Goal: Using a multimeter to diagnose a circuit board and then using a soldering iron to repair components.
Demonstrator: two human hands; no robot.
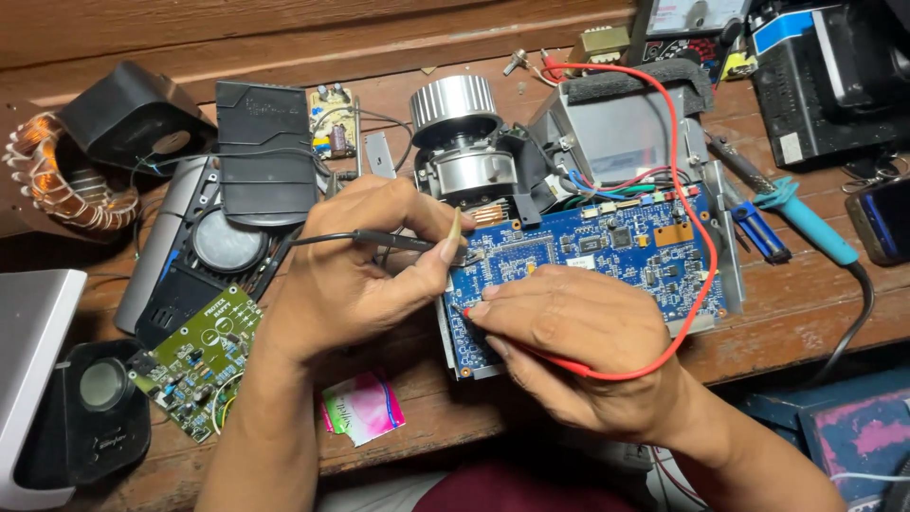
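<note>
Black probe (379,239) and red probe (474,318) tips touching blue circuit board (616,251)

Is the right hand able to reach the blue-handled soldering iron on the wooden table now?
Probably yes: the soldering iron lies uncovered to the right of the blue circuit board, but the right hand holds the red probe.

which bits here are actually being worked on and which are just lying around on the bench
In use:
left hand holding the black probe
right hand holding the red probe
blue circuit board, both probe tips on it
red lead

Lying about:
green circuit board
soldering iron
copper coil
pink packet
phone
</note>
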